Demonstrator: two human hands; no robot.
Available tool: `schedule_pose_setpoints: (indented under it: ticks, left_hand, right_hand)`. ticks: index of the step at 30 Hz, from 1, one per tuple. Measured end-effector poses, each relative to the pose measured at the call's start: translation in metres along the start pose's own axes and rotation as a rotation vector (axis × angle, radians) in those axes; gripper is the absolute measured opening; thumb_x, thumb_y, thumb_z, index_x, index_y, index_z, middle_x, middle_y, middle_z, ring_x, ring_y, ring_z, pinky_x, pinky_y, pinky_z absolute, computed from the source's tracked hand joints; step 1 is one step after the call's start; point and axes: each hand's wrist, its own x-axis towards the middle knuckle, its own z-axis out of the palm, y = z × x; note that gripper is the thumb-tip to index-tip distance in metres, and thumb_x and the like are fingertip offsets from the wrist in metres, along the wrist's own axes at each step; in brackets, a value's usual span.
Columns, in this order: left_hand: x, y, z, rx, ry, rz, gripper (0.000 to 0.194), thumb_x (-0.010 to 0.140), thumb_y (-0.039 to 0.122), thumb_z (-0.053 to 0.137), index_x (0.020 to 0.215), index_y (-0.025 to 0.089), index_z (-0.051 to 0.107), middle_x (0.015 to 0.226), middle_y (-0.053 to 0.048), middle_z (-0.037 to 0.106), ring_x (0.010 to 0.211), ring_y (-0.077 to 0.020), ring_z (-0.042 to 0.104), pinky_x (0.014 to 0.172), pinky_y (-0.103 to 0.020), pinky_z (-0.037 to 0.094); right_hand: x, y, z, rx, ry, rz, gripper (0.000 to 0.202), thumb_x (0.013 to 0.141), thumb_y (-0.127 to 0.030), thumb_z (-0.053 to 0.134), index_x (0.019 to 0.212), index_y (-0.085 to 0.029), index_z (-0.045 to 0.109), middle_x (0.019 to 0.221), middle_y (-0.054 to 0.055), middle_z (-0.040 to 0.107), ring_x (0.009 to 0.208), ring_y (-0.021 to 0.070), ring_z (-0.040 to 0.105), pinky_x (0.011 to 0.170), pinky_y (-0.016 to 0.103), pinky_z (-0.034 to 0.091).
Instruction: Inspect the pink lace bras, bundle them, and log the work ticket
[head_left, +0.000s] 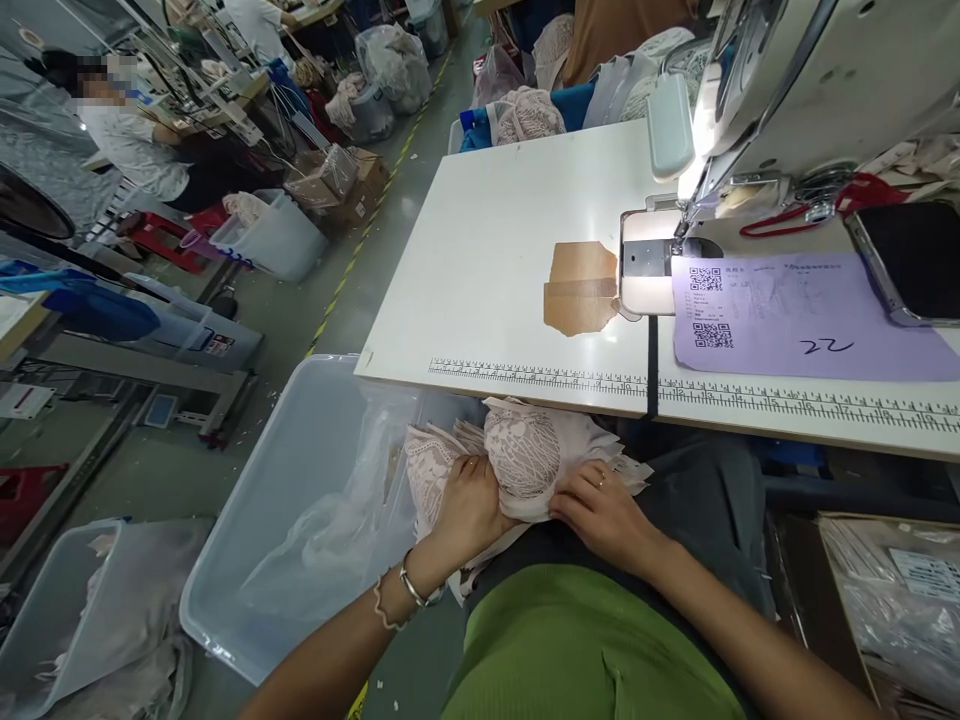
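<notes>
We note garment factory floor: industrial sewing machine on ruled worktable, plastic bins of lace pieces, yellow-striped aisle, co-worker at neighbouring station.

A handwritten "22" is read on the purple sheet, beside two printed QR codes; its small print cannot be made out. A ruler scale is printed along the desk edge, its figures too small to read.

One head-worn camera looks forward and steeply down, close over the white sewing table and the lap beneath it.
</notes>
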Motion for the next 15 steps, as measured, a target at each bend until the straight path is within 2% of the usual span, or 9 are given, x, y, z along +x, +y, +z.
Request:
schedule_pose_setpoints:
  ticks: [3, 5, 7, 9, 11, 14, 15]
  left_hand:
    - [-0.001, -0.001, 0.000, -0.001, 0.004, -0.007, 0.046, 0.075, 0.058, 0.069, 0.092, 0.016, 0.061, 0.088, -0.014, 0.066, 0.087, -0.0337, 0.064, 0.086, -0.049, 0.046]
    - [-0.002, -0.002, 0.001, 0.005, 0.019, -0.009, 0.048, 0.074, 0.060, 0.069, 0.092, 0.016, 0.061, 0.088, -0.014, 0.066, 0.088, -0.0338, 0.064, 0.087, -0.049, 0.046]
    - [-0.002, -0.003, 0.003, 0.000, 0.024, -0.006, 0.048, 0.074, 0.060, 0.067, 0.091, 0.016, 0.062, 0.088, -0.015, 0.066, 0.088, -0.0339, 0.064, 0.088, -0.049, 0.046]
    - [-0.002, -0.003, 0.004, -0.007, 0.020, -0.002, 0.045, 0.076, 0.059, 0.066, 0.090, 0.017, 0.062, 0.087, -0.014, 0.066, 0.087, -0.0336, 0.064, 0.088, -0.050, 0.045]
    - [-0.002, -0.003, 0.005, 0.001, 0.017, 0.006, 0.042, 0.077, 0.058, 0.065, 0.090, 0.018, 0.062, 0.087, -0.014, 0.066, 0.087, -0.0333, 0.064, 0.089, -0.051, 0.045]
    - [-0.001, -0.002, 0.005, 0.031, 0.028, 0.018, 0.041, 0.077, 0.057, 0.065, 0.089, 0.018, 0.062, 0.086, -0.013, 0.066, 0.086, -0.0328, 0.064, 0.088, -0.050, 0.045]
    - [-0.001, -0.002, 0.004, 0.035, 0.031, 0.021, 0.041, 0.078, 0.057, 0.065, 0.089, 0.017, 0.062, 0.086, -0.013, 0.066, 0.086, -0.0326, 0.064, 0.088, -0.049, 0.046]
  right_hand:
    - [-0.019, 0.020, 0.001, 0.011, -0.010, 0.172, 0.017, 0.097, -0.026, 0.053, 0.085, -0.025, 0.064, 0.085, 0.003, 0.069, 0.081, 0.0182, 0.063, 0.076, 0.034, 0.051]
    - [-0.038, 0.049, -0.014, -0.055, 0.047, 0.342, 0.028, 0.100, -0.031, 0.043, 0.080, -0.024, 0.062, 0.079, 0.007, 0.067, 0.075, 0.0213, 0.063, 0.069, 0.036, 0.052]
    - [-0.055, 0.078, -0.035, -0.163, 0.115, 0.507, 0.034, 0.100, -0.028, 0.033, 0.082, -0.021, 0.062, 0.071, 0.010, 0.062, 0.065, 0.0248, 0.059, 0.063, 0.041, 0.050]
    - [-0.061, 0.092, -0.050, -0.231, 0.132, 0.618, 0.032, 0.098, -0.030, 0.035, 0.088, -0.018, 0.063, 0.070, 0.012, 0.061, 0.066, 0.0284, 0.058, 0.065, 0.046, 0.050]
    - [-0.056, 0.085, -0.049, -0.230, 0.110, 0.638, 0.027, 0.096, -0.035, 0.042, 0.094, -0.019, 0.064, 0.079, 0.013, 0.065, 0.078, 0.0307, 0.062, 0.073, 0.049, 0.052]
    - [-0.037, 0.047, -0.024, -0.025, 0.029, 0.493, 0.021, 0.096, -0.041, 0.052, 0.093, -0.024, 0.064, 0.089, 0.008, 0.068, 0.091, 0.0263, 0.063, 0.085, 0.044, 0.053]
    - [-0.031, 0.036, -0.015, 0.044, 0.024, 0.455, 0.022, 0.096, -0.043, 0.053, 0.089, -0.025, 0.063, 0.088, 0.007, 0.068, 0.090, 0.0249, 0.064, 0.083, 0.041, 0.054]
